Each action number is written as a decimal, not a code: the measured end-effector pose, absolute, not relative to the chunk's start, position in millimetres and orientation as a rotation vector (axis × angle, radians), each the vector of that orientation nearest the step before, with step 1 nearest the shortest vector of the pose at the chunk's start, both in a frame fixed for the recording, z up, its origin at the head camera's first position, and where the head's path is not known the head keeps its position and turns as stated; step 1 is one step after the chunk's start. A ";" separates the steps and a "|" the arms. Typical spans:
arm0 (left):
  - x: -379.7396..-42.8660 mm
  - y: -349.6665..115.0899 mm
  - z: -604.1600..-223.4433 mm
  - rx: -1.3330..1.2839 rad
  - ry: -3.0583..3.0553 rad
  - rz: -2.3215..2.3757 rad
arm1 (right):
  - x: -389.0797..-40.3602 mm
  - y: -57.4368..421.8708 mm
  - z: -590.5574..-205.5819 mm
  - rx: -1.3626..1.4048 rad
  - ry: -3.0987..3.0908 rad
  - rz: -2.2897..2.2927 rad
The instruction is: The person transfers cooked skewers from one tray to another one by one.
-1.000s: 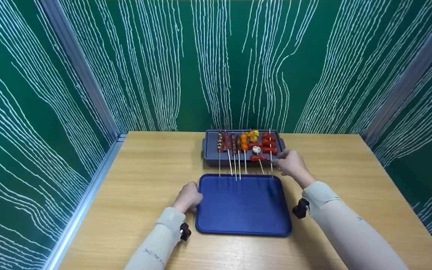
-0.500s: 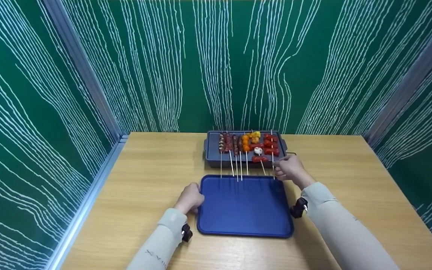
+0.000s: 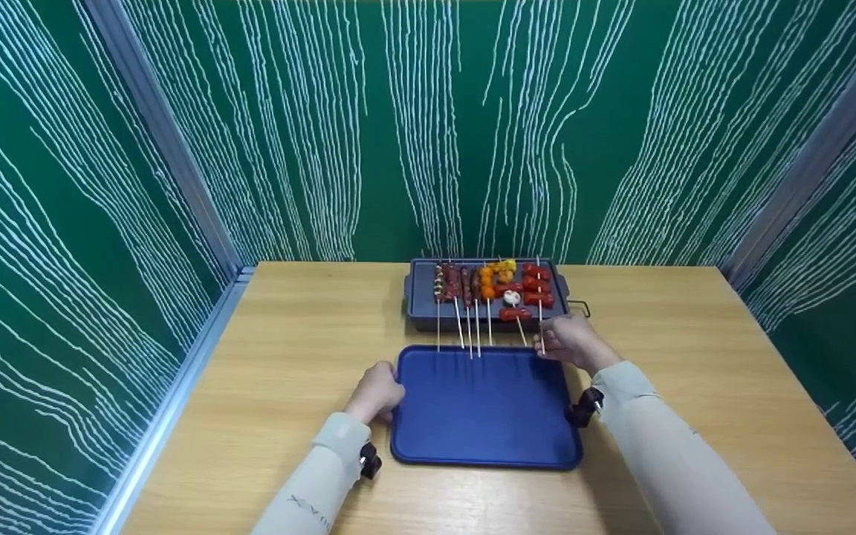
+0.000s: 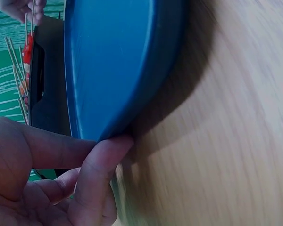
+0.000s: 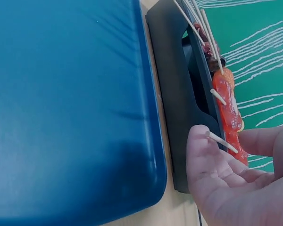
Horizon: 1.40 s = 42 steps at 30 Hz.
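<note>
A blue tray (image 3: 486, 409) lies on the table before the person. My left hand (image 3: 376, 391) grips its left edge; in the left wrist view, thumb and forefinger pinch the tray's rim (image 4: 127, 106). Behind the tray stands a dark grill (image 3: 422, 312) bearing several skewers, their sticks jutting toward the tray. The rightmost skewer (image 3: 538, 286) carries red pieces. My right hand (image 3: 576, 342) is around that skewer's stick end. In the right wrist view, the stick end (image 5: 220, 141) overlaps the fingertips, and a gap shows between thumb and fingers.
A wire handle (image 3: 581, 306) sticks out at the grill's right side. The wooden table (image 3: 309, 319) runs back to green walls (image 3: 398, 134) with white wavy lines. Orange, yellow and brown skewers (image 3: 486, 282) lie close together on the grill.
My right hand has come down from the grill's right corner to the rightmost skewer's stick end, uncovering the wire handle. The left hand stays on the tray.
</note>
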<state>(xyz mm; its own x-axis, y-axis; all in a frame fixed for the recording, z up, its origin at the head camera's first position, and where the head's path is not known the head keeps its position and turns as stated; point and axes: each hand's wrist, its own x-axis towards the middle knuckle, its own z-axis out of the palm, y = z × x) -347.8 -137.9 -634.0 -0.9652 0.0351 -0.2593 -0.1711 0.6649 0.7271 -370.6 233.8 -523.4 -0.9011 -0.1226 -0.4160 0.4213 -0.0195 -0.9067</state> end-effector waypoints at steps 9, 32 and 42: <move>-344.4 -135.9 -625.2 -0.122 2.584 1.226 | -377.7 232.8 -532.5 0.364 1.782 -2.002; -347.3 -137.6 -629.2 -0.112 2.597 1.221 | -382.5 235.6 -539.5 0.340 1.896 -1.990; -316.5 -125.5 -580.5 -0.120 2.624 1.203 | -381.1 236.8 -535.0 0.300 1.928 -1.978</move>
